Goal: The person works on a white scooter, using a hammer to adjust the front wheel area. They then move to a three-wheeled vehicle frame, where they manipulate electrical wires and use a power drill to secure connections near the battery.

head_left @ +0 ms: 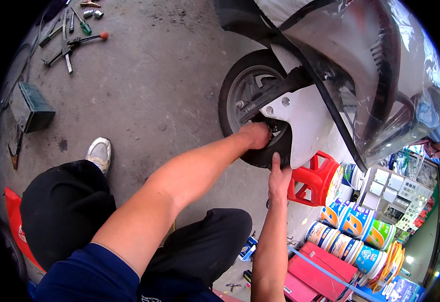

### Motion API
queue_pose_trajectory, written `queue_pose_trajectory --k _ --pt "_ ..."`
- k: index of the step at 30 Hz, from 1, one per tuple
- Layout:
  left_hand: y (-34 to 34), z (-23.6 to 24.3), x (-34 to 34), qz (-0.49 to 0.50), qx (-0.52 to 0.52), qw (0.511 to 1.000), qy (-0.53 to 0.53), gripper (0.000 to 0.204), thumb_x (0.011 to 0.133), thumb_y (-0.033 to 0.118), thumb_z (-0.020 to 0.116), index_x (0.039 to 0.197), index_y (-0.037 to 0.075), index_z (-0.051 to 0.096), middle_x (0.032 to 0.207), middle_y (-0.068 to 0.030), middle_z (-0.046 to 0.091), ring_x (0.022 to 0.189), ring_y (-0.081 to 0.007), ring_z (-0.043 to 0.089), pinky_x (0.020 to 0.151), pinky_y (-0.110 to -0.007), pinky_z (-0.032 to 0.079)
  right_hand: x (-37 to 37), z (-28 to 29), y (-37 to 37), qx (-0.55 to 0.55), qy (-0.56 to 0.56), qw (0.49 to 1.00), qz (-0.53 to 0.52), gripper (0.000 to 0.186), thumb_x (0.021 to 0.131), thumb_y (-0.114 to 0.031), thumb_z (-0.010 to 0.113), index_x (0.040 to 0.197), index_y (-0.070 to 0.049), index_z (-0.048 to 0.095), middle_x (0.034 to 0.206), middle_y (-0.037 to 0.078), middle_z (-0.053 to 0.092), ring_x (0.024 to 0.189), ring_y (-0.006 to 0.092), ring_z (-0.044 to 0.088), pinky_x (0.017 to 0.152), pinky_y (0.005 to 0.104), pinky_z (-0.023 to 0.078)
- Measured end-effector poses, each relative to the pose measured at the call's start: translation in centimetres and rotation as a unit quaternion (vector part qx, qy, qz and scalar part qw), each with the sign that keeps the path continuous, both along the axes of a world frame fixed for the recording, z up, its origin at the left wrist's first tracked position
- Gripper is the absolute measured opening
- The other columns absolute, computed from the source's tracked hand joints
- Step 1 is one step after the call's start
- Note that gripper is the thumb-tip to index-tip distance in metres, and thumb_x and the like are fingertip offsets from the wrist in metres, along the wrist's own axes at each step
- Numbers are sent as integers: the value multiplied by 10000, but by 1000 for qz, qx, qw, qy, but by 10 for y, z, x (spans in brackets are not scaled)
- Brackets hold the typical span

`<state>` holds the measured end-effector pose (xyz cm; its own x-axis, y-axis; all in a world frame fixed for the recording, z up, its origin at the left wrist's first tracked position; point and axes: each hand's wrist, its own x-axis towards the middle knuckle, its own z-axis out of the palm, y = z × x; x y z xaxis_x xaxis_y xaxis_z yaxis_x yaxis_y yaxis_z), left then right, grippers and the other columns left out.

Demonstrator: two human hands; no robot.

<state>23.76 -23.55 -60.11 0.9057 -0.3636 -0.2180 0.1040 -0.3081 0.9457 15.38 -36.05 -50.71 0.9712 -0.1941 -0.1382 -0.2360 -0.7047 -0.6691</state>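
The scooter's wheel (232, 80), with a black tyre and grey rim, stands in front of me, partly behind a white fender (308, 113) with two holes. My left hand (255, 135) reaches in at the lower part of the rim. Its fingers are curled beside a small dark part below the fork leg (265, 100); what they hold is hidden. Lower down, my right hand (279, 180) grips the tyre from below, its thumb lying along the rubber and the other fingers out of sight.
Clear plastic sheeting (381, 85) covers the scooter's body. A red stool (314, 181) stands close to my right hand. Paint buckets (353, 219) and red boxes (323, 269) fill the lower right. At left lie a battery (33, 106), a screwdriver (84, 26) and other tools.
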Motion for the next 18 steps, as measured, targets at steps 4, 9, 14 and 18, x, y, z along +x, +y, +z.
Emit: queue_pose_trajectory --k 4,9,14,18 --pt "5 10 -1 -8 -4 1000 6 441 970 353 462 1055 -39 644 1115 -255 655 1065 -398 626 906 -467 497 -2 4 4 -6 -12 1000 -11 676 954 -307 636 1401 116 355 1389 199 477 1245 266 469 1087 345 333" --pt "8 10 -5 2 0 1000 19 443 969 357 459 1037 -33 657 1118 -251 657 1065 -393 629 903 -468 498 -1 -7 -4 -29 -27 999 -3 669 950 -297 644 1400 108 360 1375 191 492 1229 263 483 1078 349 352" --pt "2 8 -3 11 6 999 30 445 972 357 454 1045 -32 656 1109 -250 660 1053 -391 634 897 -469 499 2 -14 -17 2 -34 999 -8 626 944 -257 657 1397 78 383 1344 162 522 1184 233 519 1018 340 423" --pt "-2 5 0 9 7 1000 16 440 973 348 454 1019 -37 661 1088 -257 661 1035 -395 636 884 -470 498 5 -10 -13 36 -38 999 -14 619 913 -203 695 1389 61 400 1332 141 533 1171 224 530 1006 335 435"
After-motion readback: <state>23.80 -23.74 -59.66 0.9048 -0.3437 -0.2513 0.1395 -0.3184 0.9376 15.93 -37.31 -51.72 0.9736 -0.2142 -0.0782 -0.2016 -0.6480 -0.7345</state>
